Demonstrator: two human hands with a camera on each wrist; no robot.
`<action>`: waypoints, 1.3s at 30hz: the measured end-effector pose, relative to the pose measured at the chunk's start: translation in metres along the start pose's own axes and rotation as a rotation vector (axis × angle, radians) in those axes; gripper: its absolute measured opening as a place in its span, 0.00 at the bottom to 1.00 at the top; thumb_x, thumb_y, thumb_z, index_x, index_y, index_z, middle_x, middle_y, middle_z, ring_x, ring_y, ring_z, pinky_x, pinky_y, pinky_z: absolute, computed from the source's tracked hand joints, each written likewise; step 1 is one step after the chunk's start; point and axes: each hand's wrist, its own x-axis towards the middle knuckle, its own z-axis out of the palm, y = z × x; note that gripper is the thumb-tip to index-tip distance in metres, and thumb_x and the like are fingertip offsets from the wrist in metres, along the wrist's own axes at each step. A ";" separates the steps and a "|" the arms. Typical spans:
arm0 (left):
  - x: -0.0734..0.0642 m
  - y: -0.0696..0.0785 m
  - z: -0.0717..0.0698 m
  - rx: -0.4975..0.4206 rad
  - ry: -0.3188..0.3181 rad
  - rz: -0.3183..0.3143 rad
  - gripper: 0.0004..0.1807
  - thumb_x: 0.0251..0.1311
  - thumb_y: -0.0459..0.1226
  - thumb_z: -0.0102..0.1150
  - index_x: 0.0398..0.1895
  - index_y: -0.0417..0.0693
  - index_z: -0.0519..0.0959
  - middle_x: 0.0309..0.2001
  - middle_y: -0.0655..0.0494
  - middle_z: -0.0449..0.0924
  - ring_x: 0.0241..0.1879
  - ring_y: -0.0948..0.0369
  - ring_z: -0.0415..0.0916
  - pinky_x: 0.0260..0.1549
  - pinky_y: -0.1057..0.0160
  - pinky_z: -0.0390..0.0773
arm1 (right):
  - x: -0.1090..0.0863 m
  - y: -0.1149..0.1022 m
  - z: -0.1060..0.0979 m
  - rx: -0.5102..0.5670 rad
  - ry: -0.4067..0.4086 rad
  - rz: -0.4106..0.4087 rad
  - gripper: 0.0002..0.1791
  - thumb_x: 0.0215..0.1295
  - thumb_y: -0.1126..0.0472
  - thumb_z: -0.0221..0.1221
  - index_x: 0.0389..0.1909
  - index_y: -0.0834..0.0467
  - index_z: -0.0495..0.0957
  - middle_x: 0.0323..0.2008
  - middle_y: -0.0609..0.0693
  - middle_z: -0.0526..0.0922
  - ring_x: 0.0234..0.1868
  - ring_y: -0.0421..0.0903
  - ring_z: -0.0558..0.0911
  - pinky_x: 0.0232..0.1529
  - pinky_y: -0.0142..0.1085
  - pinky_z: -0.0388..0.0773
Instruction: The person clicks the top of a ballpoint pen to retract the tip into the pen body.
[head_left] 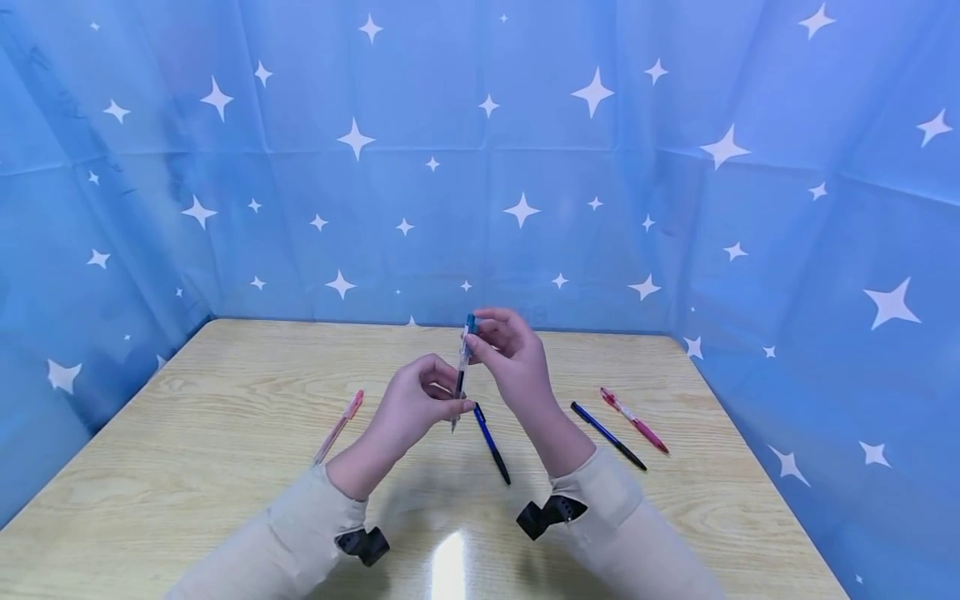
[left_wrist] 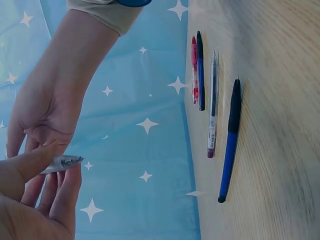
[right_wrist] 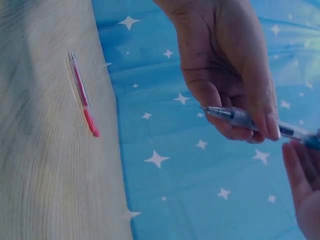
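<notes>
Both hands hold one clear-barrelled pen (head_left: 461, 360) with a teal top, raised above the table and nearly upright, its tip pointing down. My left hand (head_left: 416, 396) pinches its lower barrel between thumb and fingers, close to the tip. At the teal end, my right hand (head_left: 513, 354) grips the pen with thumb and fingers. The right wrist view shows the metal tip sticking out past the left hand (right_wrist: 230, 75). Directly below and slightly right lies a blue pen (head_left: 492, 443) with a black grip.
On the wooden table (head_left: 225, 400), a pink pen (head_left: 341, 427) lies left. A second blue pen (head_left: 607, 435) and a red-pink pen (head_left: 633, 421) lie right. The left wrist view also shows a clear pen (left_wrist: 213, 105) with a dark refill. Starry blue curtains (head_left: 450, 167) surround the table.
</notes>
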 end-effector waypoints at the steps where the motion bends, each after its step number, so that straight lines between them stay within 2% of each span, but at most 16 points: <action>1: 0.000 0.000 0.001 0.002 0.010 0.000 0.15 0.47 0.29 0.75 0.36 0.43 0.78 0.32 0.54 0.82 0.31 0.57 0.82 0.30 0.59 0.83 | -0.001 0.000 0.000 0.015 0.000 -0.003 0.15 0.67 0.67 0.61 0.54 0.59 0.75 0.41 0.57 0.78 0.40 0.49 0.83 0.42 0.49 0.82; 5: -0.003 0.002 0.003 0.021 0.054 0.007 0.14 0.46 0.29 0.76 0.33 0.44 0.79 0.32 0.54 0.80 0.29 0.58 0.81 0.28 0.59 0.82 | -0.003 0.001 0.002 0.077 0.013 -0.020 0.14 0.67 0.68 0.60 0.53 0.60 0.74 0.41 0.58 0.77 0.37 0.50 0.83 0.39 0.47 0.83; 10: -0.006 0.005 0.005 0.038 0.074 0.015 0.14 0.46 0.28 0.76 0.32 0.44 0.78 0.31 0.53 0.79 0.29 0.58 0.80 0.28 0.60 0.82 | -0.004 0.003 0.003 0.118 0.032 -0.050 0.13 0.66 0.70 0.60 0.50 0.62 0.74 0.39 0.57 0.78 0.35 0.49 0.83 0.37 0.47 0.84; 19: -0.006 0.005 0.008 0.070 0.082 0.050 0.14 0.46 0.28 0.76 0.31 0.44 0.78 0.29 0.54 0.78 0.29 0.59 0.78 0.29 0.60 0.81 | -0.005 0.008 0.002 0.129 0.046 -0.089 0.12 0.65 0.71 0.61 0.48 0.65 0.75 0.38 0.56 0.79 0.34 0.49 0.83 0.35 0.47 0.84; 25: -0.005 0.003 0.009 0.074 0.070 0.064 0.16 0.46 0.27 0.75 0.34 0.44 0.77 0.30 0.53 0.77 0.30 0.58 0.78 0.29 0.60 0.80 | -0.005 0.010 -0.001 0.124 0.046 -0.065 0.12 0.65 0.71 0.61 0.48 0.64 0.75 0.38 0.56 0.79 0.34 0.49 0.83 0.36 0.47 0.84; 33: -0.003 -0.001 0.009 0.108 0.039 0.113 0.23 0.47 0.26 0.74 0.46 0.47 0.76 0.30 0.53 0.77 0.30 0.60 0.79 0.30 0.61 0.81 | -0.002 0.008 -0.005 0.105 0.027 -0.035 0.16 0.65 0.71 0.60 0.52 0.62 0.74 0.39 0.57 0.77 0.36 0.50 0.84 0.38 0.47 0.84; 39: -0.002 -0.009 -0.001 0.154 0.015 0.126 0.35 0.48 0.25 0.72 0.60 0.50 0.71 0.33 0.53 0.77 0.31 0.60 0.81 0.30 0.63 0.82 | 0.001 0.011 -0.007 0.009 -0.015 0.046 0.21 0.65 0.68 0.62 0.58 0.57 0.74 0.43 0.58 0.78 0.43 0.51 0.81 0.42 0.47 0.83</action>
